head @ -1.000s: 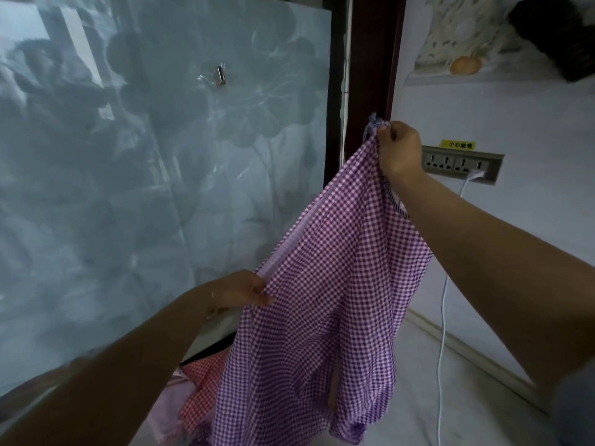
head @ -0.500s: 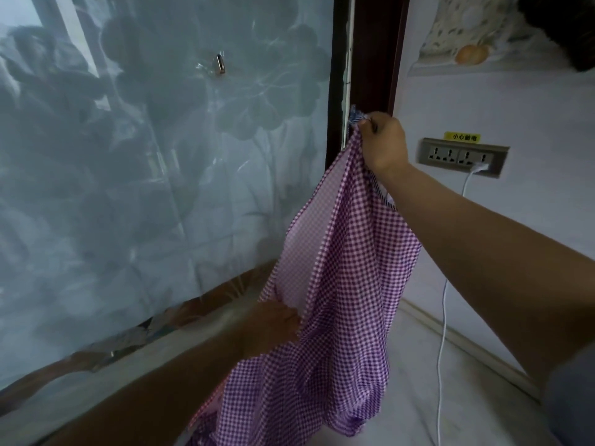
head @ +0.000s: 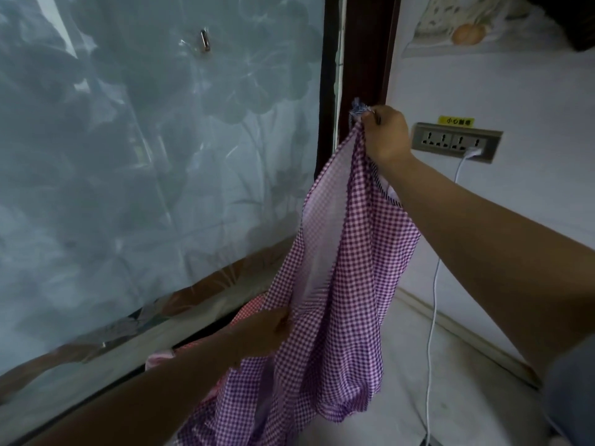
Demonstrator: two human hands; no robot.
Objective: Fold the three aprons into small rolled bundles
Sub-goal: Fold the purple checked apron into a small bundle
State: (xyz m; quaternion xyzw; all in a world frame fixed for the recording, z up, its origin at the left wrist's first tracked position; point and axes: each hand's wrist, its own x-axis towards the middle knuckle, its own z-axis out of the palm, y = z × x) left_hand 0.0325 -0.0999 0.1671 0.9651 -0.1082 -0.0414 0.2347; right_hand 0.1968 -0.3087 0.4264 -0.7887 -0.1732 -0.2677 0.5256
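Here the right hand is raised at about one o'clock in the view, fingers curled tight round the gathered top of the purple checked apron, so the cloth hangs down from that fist in long folds. The left hand sits lower, toward seven o'clock, its fingers against the apron's left edge; they go behind the fabric, and I cannot tell whether they pinch it or only press on it. Just behind that hand, a red checked cloth shows beside the purple one, and a pink cloth lies near the forearm. At ten o'clock stands a frosted glass panel with a small hook. At two o'clock a wall socket strip carries a white cable that drops toward the floor
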